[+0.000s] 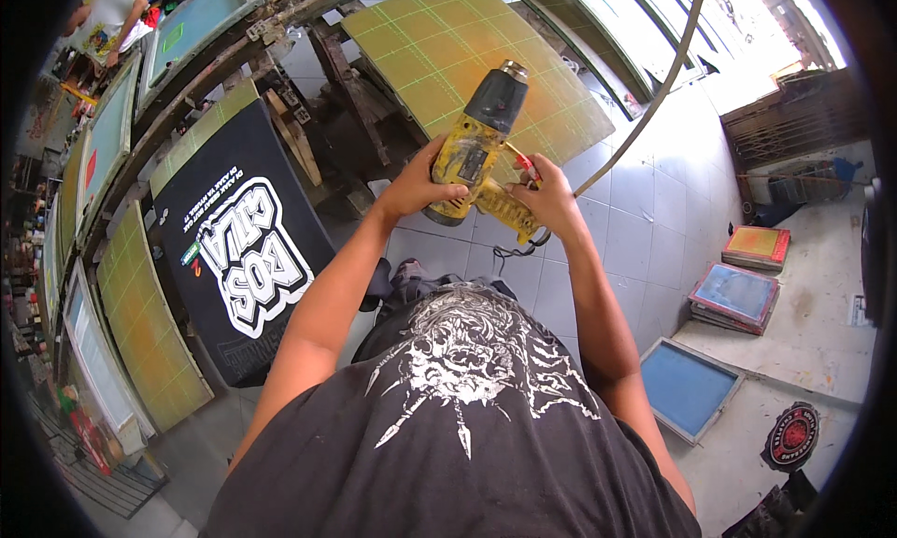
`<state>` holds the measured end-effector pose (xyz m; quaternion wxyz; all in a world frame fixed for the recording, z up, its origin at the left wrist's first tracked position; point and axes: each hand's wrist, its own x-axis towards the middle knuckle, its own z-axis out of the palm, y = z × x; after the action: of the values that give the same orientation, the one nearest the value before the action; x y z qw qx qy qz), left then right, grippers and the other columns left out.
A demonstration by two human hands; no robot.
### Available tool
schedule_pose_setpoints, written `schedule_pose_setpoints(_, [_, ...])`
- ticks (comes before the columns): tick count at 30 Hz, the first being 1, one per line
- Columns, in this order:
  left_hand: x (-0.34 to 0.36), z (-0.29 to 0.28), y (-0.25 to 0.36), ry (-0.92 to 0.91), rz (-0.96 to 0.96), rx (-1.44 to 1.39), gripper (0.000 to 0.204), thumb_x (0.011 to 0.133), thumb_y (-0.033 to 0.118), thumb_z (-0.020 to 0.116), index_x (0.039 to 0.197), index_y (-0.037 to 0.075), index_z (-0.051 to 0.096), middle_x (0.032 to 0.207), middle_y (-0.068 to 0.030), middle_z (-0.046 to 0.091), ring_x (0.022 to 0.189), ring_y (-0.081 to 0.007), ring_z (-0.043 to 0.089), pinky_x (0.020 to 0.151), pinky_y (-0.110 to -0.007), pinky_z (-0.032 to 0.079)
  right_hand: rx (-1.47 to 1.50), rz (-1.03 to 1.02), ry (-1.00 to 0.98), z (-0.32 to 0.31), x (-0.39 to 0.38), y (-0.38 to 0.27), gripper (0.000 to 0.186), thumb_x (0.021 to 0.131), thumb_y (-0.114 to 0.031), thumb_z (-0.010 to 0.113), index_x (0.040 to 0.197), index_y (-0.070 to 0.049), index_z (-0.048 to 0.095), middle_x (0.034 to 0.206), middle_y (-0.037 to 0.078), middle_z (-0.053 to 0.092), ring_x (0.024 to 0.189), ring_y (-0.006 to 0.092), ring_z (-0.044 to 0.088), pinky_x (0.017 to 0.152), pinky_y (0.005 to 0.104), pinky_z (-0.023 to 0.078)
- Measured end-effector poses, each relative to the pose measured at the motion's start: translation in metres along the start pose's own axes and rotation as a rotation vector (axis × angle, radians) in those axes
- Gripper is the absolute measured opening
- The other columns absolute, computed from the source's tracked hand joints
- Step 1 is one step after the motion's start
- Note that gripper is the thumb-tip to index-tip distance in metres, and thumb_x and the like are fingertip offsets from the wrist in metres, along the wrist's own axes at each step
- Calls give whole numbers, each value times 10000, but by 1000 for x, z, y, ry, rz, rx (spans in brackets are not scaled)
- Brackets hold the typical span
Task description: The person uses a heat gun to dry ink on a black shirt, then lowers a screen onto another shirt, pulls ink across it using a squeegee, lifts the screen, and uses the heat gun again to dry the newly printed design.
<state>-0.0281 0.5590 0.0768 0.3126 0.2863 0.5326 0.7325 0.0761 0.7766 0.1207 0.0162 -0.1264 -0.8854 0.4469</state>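
A worn yellow and black heat gun is held up in front of me, its metal nozzle pointing away. Wrapped around the gun's body from the left side is my left hand, thumb across the lower casing. My right hand is closed at the gun's handle, its thumb against it. Between the right fingers a slim red stick-like tool points toward the gun body; its exact kind is too small to make out. A dark cord hangs below the handle.
Beyond the gun lies a yellow-green gridded board. To the left, a black printed shirt covers another board. Framed screens and stacks stand at right. A brown cable hangs at right. A person is far left.
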Motion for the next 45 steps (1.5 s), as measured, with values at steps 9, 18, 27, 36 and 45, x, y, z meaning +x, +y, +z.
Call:
schedule_pose_setpoints(9, [67, -13, -3, -80, -41, 216, 883, 660, 70, 826, 1389, 47, 329, 1256, -66, 521, 1137, -149, 488, 984, -311, 402, -104, -37, -118, -34, 49, 5, 223, 709, -21, 721, 894, -2, 598, 814, 45, 634, 776, 119, 578, 714, 286, 455])
schedule_pose_setpoints(18, [131, -1, -8, -111, 190, 343, 917, 639, 95, 843, 1389, 36, 318, 1277, -117, 509, 1188, -190, 463, 1025, -322, 383, -127, -107, -27, -63, 98, 59, 195, 709, -98, 740, 879, -31, 672, 787, 85, 670, 729, 150, 611, 695, 314, 472])
schedule_pose_setpoints(27, [194, 17, -30, -170, -53, 415, 1037, 532, 181, 892, 1400, 81, 332, 1295, -153, 513, 1200, -268, 487, 1002, -367, 404, -222, -138, 84, -91, 111, 97, 228, 751, -99, 702, 947, 13, 671, 847, 117, 683, 820, 185, 625, 778, 321, 468])
schedule_pose_setpoints(36, [216, 8, -40, -220, -3, 627, 1053, 497, 201, 896, 1392, 121, 345, 1270, -154, 529, 1187, -310, 498, 982, -390, 413, -269, -142, 165, -83, 113, 108, 230, 794, -80, 689, 1007, 2, 662, 917, 96, 688, 872, 188, 624, 818, 337, 475])
schedule_pose_setpoints(45, [221, -1, -49, -188, 75, 675, 1002, 486, 169, 873, 1359, 119, 382, 1199, -157, 569, 1103, -313, 546, 932, -378, 446, -282, -151, 358, -56, 107, 104, 171, 767, -40, 685, 934, -6, 664, 876, 96, 679, 827, 193, 631, 762, 324, 496])
